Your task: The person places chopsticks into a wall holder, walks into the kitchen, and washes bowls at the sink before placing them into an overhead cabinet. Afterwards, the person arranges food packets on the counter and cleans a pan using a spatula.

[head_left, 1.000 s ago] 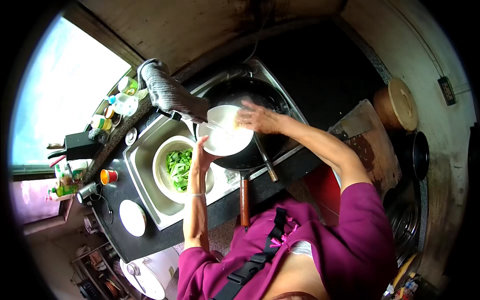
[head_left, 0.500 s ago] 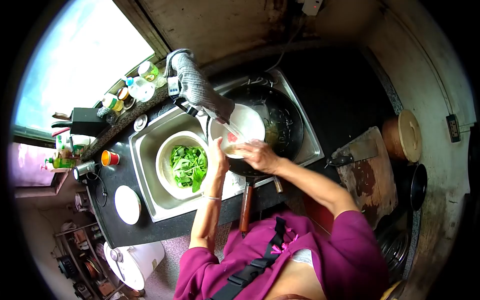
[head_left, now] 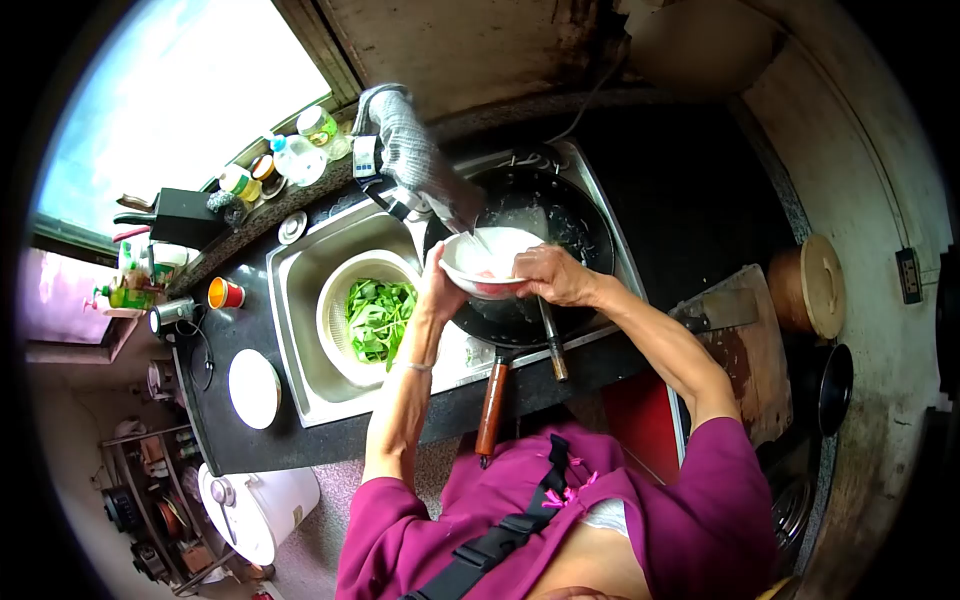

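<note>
A white bowl (head_left: 500, 243) with a reddish mark is held between my hands, above the black wok (head_left: 580, 215) in the right sink basin. My left hand (head_left: 437, 288) grips the bowl's left side. My right hand (head_left: 556, 275) is closed at its right rim, some fingers hidden behind the bowl. Water runs into the bowl from the faucet (head_left: 415, 165), which is wrapped in grey cloth. A spatula (head_left: 553, 345) leans in the wok with its handle over the front edge, beside the wok's wooden handle (head_left: 491, 410).
Green leaves (head_left: 380, 320) fill a white colander (head_left: 330, 318) in the left basin (head_left: 300, 375). A white bowl or plate (head_left: 254, 388) and an orange cup (head_left: 226, 293) stand on the counter's left. Rightward, a cleaver (head_left: 728, 310) lies on a cutting board (head_left: 765, 370).
The bowl has tipped from facing me to nearly level and moved slightly right. My right hand has gone from its lower inside edge up to the right rim.
</note>
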A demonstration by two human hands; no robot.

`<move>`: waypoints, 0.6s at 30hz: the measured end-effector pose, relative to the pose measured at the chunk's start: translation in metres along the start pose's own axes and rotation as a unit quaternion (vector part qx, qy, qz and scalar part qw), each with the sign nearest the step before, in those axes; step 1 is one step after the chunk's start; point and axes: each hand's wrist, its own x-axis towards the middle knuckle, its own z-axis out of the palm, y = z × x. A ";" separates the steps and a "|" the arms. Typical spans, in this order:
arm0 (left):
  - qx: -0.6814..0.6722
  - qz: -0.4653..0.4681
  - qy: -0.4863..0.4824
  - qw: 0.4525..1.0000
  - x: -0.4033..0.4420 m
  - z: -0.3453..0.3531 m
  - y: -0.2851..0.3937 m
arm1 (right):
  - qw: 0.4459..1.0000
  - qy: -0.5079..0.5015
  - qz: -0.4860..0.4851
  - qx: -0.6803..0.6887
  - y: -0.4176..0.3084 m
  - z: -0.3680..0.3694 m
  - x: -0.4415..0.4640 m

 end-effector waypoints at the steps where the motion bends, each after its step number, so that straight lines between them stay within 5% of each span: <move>1: -0.022 0.023 -0.004 0.999 0.008 -0.008 -0.006 | 1.000 -0.002 -0.002 0.001 -0.001 -0.001 0.001; 3: 0.010 0.094 0.051 0.994 0.025 -0.028 -0.019 | 0.969 -0.001 0.134 0.209 -0.001 -0.008 0.004; 5: 0.071 0.199 0.114 0.971 0.014 0.010 -0.026 | 0.968 0.012 0.128 0.215 -0.002 -0.019 0.012; 11: 0.058 0.212 0.063 0.974 0.022 -0.013 -0.036 | 0.899 0.091 0.259 0.341 0.028 -0.034 0.016; 15: 0.209 0.093 -0.041 0.973 0.008 -0.042 -0.021 | 0.853 0.098 0.281 0.428 0.076 -0.029 0.019; 18: 0.131 0.125 -0.022 0.983 -0.009 0.004 -0.028 | 0.830 0.156 0.335 0.418 0.079 -0.023 0.032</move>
